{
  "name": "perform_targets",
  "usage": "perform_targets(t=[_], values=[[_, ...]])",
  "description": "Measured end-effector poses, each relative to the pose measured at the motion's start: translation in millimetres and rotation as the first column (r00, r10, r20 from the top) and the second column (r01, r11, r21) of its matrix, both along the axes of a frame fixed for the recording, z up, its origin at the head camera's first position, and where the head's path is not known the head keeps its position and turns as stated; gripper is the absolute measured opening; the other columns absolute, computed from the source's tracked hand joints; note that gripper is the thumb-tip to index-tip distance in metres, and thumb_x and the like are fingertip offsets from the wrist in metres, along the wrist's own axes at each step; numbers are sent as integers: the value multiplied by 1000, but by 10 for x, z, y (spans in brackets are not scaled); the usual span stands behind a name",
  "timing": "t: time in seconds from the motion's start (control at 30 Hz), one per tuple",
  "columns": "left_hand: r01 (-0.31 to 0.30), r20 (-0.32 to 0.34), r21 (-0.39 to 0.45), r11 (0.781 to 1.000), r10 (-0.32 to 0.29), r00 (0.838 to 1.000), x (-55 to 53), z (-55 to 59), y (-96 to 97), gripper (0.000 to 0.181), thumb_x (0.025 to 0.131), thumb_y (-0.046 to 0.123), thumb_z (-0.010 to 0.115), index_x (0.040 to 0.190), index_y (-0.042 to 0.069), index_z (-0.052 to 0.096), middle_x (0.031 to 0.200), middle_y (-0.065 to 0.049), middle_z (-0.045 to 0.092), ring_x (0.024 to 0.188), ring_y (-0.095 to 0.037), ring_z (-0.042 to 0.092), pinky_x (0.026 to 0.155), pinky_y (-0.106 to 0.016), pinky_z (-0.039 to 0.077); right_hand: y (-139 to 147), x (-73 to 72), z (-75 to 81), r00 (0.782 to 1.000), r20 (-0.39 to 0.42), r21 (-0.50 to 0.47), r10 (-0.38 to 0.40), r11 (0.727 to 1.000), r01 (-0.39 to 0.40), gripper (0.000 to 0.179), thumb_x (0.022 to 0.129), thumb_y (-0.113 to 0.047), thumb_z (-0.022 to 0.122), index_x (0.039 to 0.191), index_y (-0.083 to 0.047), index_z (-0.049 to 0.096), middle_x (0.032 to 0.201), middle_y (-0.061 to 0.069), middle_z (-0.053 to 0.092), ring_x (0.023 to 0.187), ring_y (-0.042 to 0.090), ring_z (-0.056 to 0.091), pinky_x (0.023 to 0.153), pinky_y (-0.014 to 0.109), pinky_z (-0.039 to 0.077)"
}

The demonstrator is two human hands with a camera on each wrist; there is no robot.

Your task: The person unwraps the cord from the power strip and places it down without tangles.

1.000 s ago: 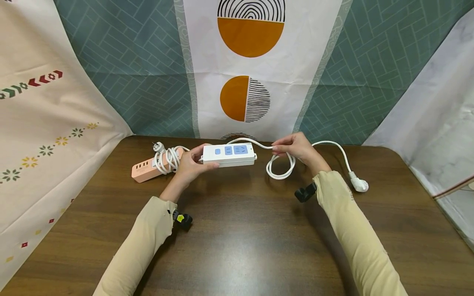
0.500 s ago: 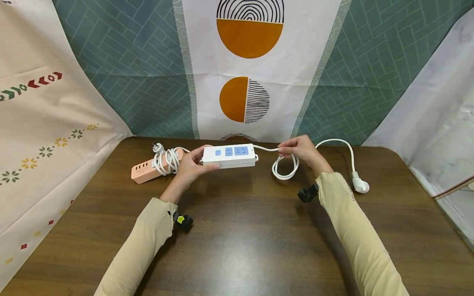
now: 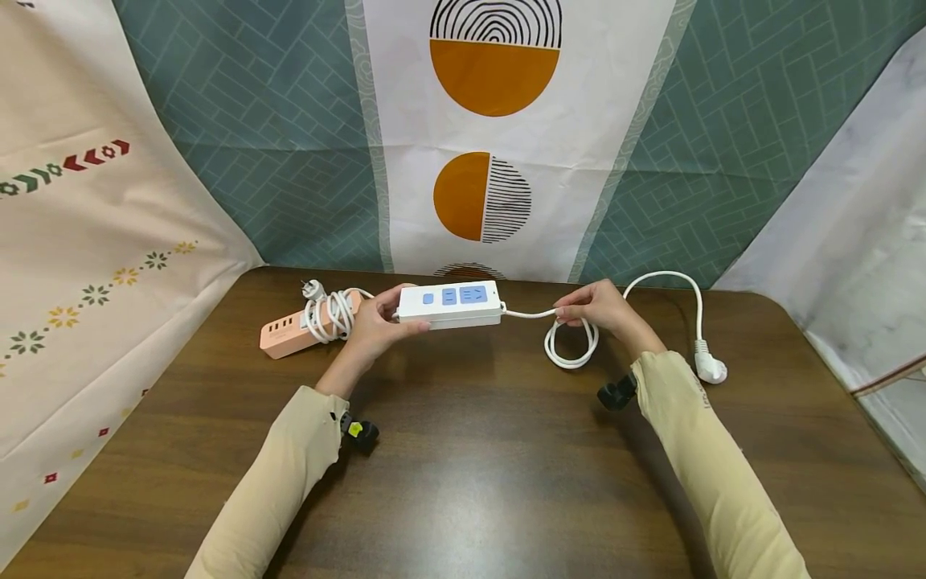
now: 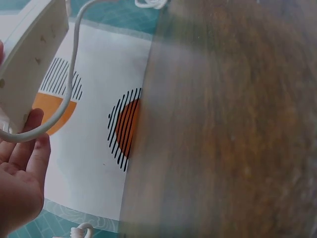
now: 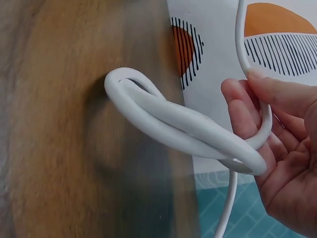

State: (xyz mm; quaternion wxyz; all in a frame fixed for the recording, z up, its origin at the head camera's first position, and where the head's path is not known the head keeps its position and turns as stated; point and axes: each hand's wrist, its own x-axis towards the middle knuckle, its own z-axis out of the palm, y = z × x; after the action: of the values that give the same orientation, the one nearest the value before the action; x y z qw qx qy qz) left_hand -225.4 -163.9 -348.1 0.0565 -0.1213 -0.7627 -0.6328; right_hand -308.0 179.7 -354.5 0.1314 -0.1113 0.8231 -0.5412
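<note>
Right of centre in the head view, the right hand (image 3: 606,310) is pinching a white cord (image 3: 528,314) between thumb and fingers (image 5: 240,116). Its coil (image 3: 570,364) could be slipping loose or springing open, since only a light pinch appears to be holding the turns together. Near mid-frame, the left hand (image 3: 372,326) is grasping the left end of a white power strip (image 3: 450,305); with that one-ended hold, the far end could be dipping or twisting if the cord were pulled hard. At the left edge of the left wrist view, the cord is bending tightly beside the fingertips, so kinking there is another risk.

The white power strip is extending from the left fingers toward the centre of the head view, seemingly raised above the surface (image 3: 463,450). The cord is sagging slightly across the gap from the strip's right end to the right fingers, probably running behind the strip. The coil is hanging just below the right fingers.

Further out, the cord is arching toward the right of the frame and ending in a plug (image 3: 711,370), which could be dragging if the cord were tugged. At the left, a peach power strip (image 3: 284,336) is lying wrapped in its own cord (image 3: 338,310), close enough to the left hand to risk a nudge; whether they are touching is hard to tell.
</note>
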Motion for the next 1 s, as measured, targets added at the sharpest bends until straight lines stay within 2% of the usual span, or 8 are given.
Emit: perform_targets(t=[0.13,0.17,0.27,0.53,0.67,0.77,1.0], values=[[-23,-19,-6,1000,23,1000,-1,17,17,56,70,-2,73,121,-6,51,113,-24,57,84,-7,56,69,-19,45,56,24,-14,1000,-5,38,24,999,-24,28,81,1,65,102,18,60,76,7,69,69,12,66,73,39,51],[-31,-26,-10,999,31,999,-26,-15,11,56,70,0,74,121,-4,52,113,-23,58,84,-7,56,69,-19,45,67,28,-16,1000,-3,41,30,999,-30,28,81,0,65,102,18,60,76,8,69,69,13,66,74,40,51],[-47,-29,-7,999,47,999,-40,-20,30,56,70,0,74,121,-4,52,113,-23,58,83,-7,56,68,-18,45,107,56,-12,999,-6,48,48,998,-48,28,81,1,66,103,18,60,78,9,69,70,12,66,72,37,52],[-79,-21,-19,997,79,997,-46,-8,82,57,70,1,75,122,-4,51,115,-22,58,86,-9,55,69,-17,44,207,104,-43,998,3,22,64,998,-64,31,80,-2,67,103,18,59,80,11,69,72,15,67,74,42,50],[-96,-11,-14,995,96,995,-142,-114,70,58,69,4,77,122,-2,52,115,-20,58,92,-21,55,71,-18,43,229,147,-52,998,5,1,64,998,-64,32,80,-1,66,104,19,58,79,8,69,71,12,66,74,40,51],[-108,-1,-14,994,108,994,-227,-216,54,60,68,8,79,122,2,53,115,-17,58,95,-25,54,72,-17,43,237,177,-57,998,8,-12,61,998,-61,32,81,1,66,105,19,57,79,7,69,71,11,66,73,38,51],[-136,-23,-42,990,135,991,-286,-301,66,60,67,14,81,120,6,54,111,-12,60,88,-16,54,68,-20,43,278,209,-71,997,12,-30,74,997,-74,34,80,0,66,106,20,56,80,8,69,71,12,66,74,39,51]])
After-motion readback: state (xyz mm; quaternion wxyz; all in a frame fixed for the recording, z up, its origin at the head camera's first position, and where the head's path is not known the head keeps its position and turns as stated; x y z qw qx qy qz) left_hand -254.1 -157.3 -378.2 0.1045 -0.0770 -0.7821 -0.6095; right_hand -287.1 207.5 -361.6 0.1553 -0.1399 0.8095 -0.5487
